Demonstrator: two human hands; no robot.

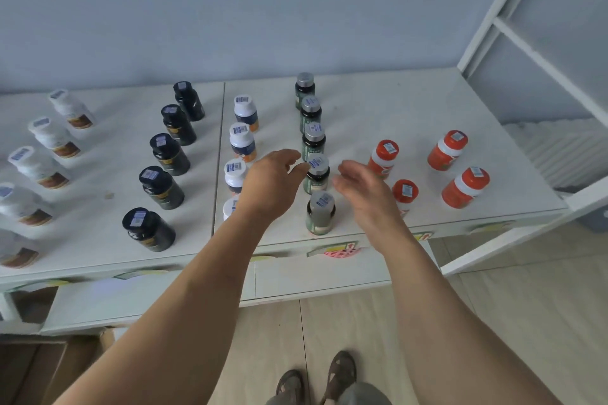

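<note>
Several green bottles with grey caps stand in a column on the white table (378, 102). My left hand (273, 181) hovers just left of the fourth green bottle (316, 174), fingers loosely curved, its fingertips close to the cap. My right hand (365, 187) hovers just right of the same bottle, fingers relaxed, holding nothing. The nearest green bottle (319, 212) stands between my wrists. My left arm partly hides two white-capped bottles of the neighbouring column (242, 138).
Orange bottles (447, 149) stand at the right, black bottles (169, 154) left of centre, white bottles with brown labels (54, 138) at the far left. A white shelf frame (533, 52) rises at the right. A drawer front (322, 276) sits below the table edge.
</note>
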